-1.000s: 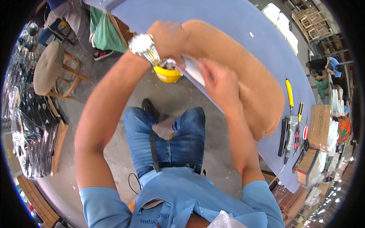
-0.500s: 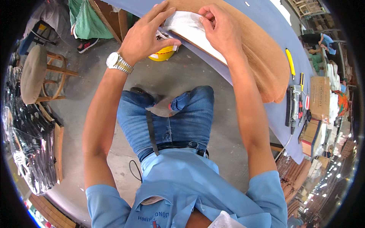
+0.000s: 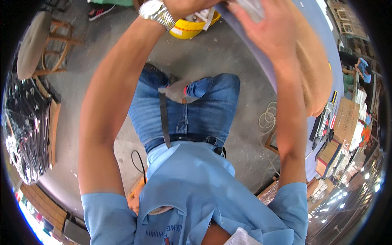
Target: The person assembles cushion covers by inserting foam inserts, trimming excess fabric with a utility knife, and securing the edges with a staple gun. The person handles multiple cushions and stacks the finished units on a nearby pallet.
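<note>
Two raised hands, right hand (image 3: pixel 267 30) fingers spread flat on tan board (image 3: pixel 314 69), left hand (image 3: pixel 183 5) grip cannot tell, cut off at top edge, wristwatch (image 3: pixel 157 13), yellow bucket (image 3: pixel 190 29) below

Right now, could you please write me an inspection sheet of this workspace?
Surface: blue-grey bench top at upper right.
Job's things: tan curved board on the bench; pale sheet under the right hand, mostly cut off.
Clutter: hand tools; cardboard box; yellow tub.
Hands: right hand spread flat; left hand at frame edge, grip unclear.
Cables: coiled white cord; black cable.
Surroundings: concrete floor; wooden stool.
</note>
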Demonstrator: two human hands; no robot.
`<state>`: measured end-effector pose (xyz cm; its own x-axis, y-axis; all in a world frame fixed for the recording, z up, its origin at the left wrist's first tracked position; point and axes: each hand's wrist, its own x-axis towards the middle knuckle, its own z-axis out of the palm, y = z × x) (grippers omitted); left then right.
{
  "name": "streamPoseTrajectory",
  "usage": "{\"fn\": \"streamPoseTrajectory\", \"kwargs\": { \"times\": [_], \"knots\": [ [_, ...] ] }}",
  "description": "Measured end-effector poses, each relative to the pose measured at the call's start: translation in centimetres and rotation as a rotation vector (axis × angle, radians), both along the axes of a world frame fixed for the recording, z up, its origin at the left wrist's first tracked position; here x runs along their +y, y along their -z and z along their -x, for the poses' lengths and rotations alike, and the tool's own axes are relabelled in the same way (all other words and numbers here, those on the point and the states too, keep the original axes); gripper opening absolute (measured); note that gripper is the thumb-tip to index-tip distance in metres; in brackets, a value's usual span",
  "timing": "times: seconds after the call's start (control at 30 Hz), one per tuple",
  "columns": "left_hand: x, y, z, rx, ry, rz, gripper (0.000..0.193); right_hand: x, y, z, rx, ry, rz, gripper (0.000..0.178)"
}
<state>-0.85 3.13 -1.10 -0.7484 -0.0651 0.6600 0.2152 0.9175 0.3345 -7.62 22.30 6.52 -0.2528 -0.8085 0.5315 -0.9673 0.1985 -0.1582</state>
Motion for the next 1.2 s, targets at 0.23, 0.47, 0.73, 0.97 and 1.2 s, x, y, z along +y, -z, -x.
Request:
{"fn": "streamPoseTrajectory", "kwargs": {
  "times": [0.23,0.47,0.73,0.97,1.2],
  "knots": [
    [-0.3,-4.0,2.6,0.031,-0.057,-0.024,0.021,-1.0,-1.8,4.9,0.051,-0.007,-0.033,0.026],
    [-2.0,-12.7,6.9,-0.318,-0.111,0.085,0.028,-2.8,-8.5,10.4,0.028,0.074,-0.217,0.025],
    [-2.2,-9.8,5.5,-0.232,-0.047,-0.021,0.033,-4.3,-6.4,11.4,0.044,-0.071,-0.253,0.022],
    [-0.5,-7.7,4.4,-0.160,-0.046,-0.058,0.031,-3.6,-4.7,12.1,0.042,-0.142,-0.261,0.023],
    [1.3,-5.5,4.6,-0.254,-0.126,-0.012,0.028,-2.8,1.0,13.3,0.132,-0.281,0.017,0.023]
  ]
}}
